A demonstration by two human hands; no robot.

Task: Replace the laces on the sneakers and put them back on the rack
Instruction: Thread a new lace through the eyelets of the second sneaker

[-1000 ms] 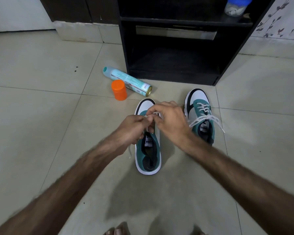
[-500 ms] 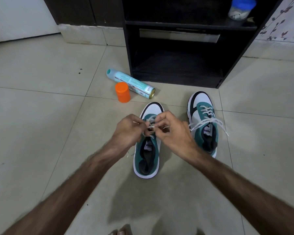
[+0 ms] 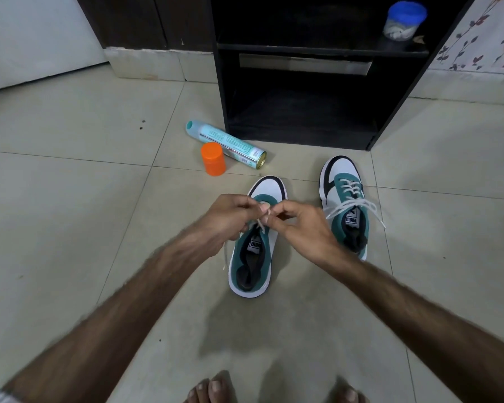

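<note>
- Two sneakers stand on the tiled floor (image 3: 70,199) in front of the black rack (image 3: 300,117), toes toward it; both are teal with a white toe, a black stripe, a white sole and a tongue label.
- The nearer sneaker (image 3: 252,257) sits further from the rack; its white lace (image 3: 259,226) is only partly threaded, and one loose end (image 3: 225,254) trails down to the floor on the sneaker's left.
- The left hand (image 3: 224,219) and the right hand (image 3: 300,228) meet over this sneaker's eyelets, fingers curled, each pinching the lace between thumb and fingertips.
- The other sneaker (image 3: 346,207) stands closer to the rack, to the right of the first; its lace (image 3: 352,202) runs crisscross through the eyelets, and the two ends splay out untied to either side.
- One spray can (image 3: 226,144), pale teal, lies on its side at the rack's front left corner.
- One orange cap (image 3: 213,158) stands just beside the can, on the side away from the rack.
- One jar with a blue lid (image 3: 405,20) stands on the rack's upper shelf, at its right end.
- Two bare feet (image 3: 213,388) show at the bottom edge, well apart from the rack.
</note>
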